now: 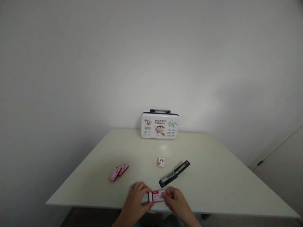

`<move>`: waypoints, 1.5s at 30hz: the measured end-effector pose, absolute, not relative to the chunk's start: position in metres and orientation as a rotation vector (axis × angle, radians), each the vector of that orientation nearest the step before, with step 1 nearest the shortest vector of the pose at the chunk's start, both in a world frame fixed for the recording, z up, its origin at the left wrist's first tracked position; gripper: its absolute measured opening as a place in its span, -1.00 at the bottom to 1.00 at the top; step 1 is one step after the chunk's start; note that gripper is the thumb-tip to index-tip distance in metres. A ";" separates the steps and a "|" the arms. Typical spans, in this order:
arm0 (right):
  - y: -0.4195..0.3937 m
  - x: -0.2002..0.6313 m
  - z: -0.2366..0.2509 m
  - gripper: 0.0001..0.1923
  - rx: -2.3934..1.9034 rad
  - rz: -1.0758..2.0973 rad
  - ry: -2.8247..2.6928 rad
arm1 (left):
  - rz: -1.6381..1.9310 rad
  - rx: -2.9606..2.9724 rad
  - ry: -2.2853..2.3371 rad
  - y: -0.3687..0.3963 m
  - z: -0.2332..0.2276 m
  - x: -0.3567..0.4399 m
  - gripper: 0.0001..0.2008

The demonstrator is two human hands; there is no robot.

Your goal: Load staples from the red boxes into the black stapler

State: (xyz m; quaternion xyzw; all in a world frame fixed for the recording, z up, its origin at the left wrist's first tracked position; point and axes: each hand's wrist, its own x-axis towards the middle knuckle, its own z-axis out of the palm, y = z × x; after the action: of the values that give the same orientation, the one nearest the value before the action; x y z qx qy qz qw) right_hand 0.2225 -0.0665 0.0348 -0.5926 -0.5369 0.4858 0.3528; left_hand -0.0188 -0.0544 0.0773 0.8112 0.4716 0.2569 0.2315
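Note:
Near the front edge of the table, a small red-and-white cardboard box (158, 196) is held level between my two hands. The thumb and fingers of my left hand (136, 198) pinch its left end, where a white and a dark band show. My right hand (175, 199) grips the right end, with the thumb over the printed face. Just beyond the right hand lies a black stapler (174, 174), opened out flat and slanting up to the right. A smaller white box (161, 162) with a dark picture and red print stands behind it. The contents of the boxes are hidden.
To the left lie two more red-and-white boxes (115, 173), one partly against the other. A white case (160, 125) with cartoon prints and a black handle stands upright at the back of the pale table (213, 189), near the wall.

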 end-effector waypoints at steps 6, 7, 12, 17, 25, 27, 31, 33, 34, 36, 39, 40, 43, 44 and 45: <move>-0.065 0.247 0.049 -0.47 -1.599 1.099 -1.392 | 0.704 2.221 1.316 -0.054 0.079 -0.007 -0.75; -0.064 0.253 0.053 -0.48 -1.611 1.067 -1.394 | 0.705 2.220 1.319 -0.053 0.078 -0.007 -0.71; -0.053 0.269 0.079 -0.54 -1.636 0.851 -1.415 | 0.728 2.233 1.339 -0.048 0.074 0.009 -0.27; -0.035 0.254 0.092 -0.60 -1.575 0.806 -1.514 | 0.708 2.238 1.369 -0.041 0.074 0.033 -0.32; -0.010 0.230 0.060 -0.56 -1.605 0.924 -1.382 | 0.710 2.226 1.354 -0.025 0.072 0.034 -0.36; -0.008 0.227 0.060 -0.59 -1.594 0.923 -1.370 | 0.715 2.228 1.336 -0.024 0.072 0.031 -0.35; -0.013 0.226 0.075 -0.68 -1.559 0.839 -1.393 | 0.737 2.214 1.329 -0.030 0.074 0.020 -0.48; -0.019 0.225 0.085 -0.69 -1.533 0.805 -1.424 | 0.743 2.203 1.333 -0.034 0.075 0.013 -0.63; -0.023 0.224 0.088 -0.68 -1.517 0.802 -1.448 | 0.744 2.197 1.335 -0.036 0.075 0.011 -0.68; -0.032 0.220 0.094 -0.69 -1.477 0.820 -1.516 | 0.744 2.181 1.341 -0.040 0.075 0.007 -0.71; -0.043 0.211 0.097 -0.79 -1.405 0.863 -1.669 | 0.747 2.161 1.337 -0.042 0.074 0.003 -0.74; -0.046 0.209 0.098 -0.84 -1.379 0.870 -1.727 | 0.749 2.157 1.330 -0.041 0.074 0.003 -0.75; -0.050 0.207 0.099 -0.90 -1.315 0.856 -1.894 | 0.747 2.153 1.301 -0.040 0.073 0.000 -0.76; -0.050 0.209 0.100 -0.87 -1.296 0.842 -1.943 | 0.745 2.152 1.291 -0.039 0.073 -0.001 -0.76; -0.050 0.210 0.102 -0.85 -1.280 0.825 -1.985 | 0.744 2.152 1.283 -0.038 0.073 -0.002 -0.76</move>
State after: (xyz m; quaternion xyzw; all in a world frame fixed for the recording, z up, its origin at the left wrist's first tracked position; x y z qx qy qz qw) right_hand 0.2103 -0.0496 0.1016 -0.4855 -0.7533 0.3129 0.3145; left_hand -0.0019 -0.0380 0.0729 0.7949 0.4739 0.2748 0.2608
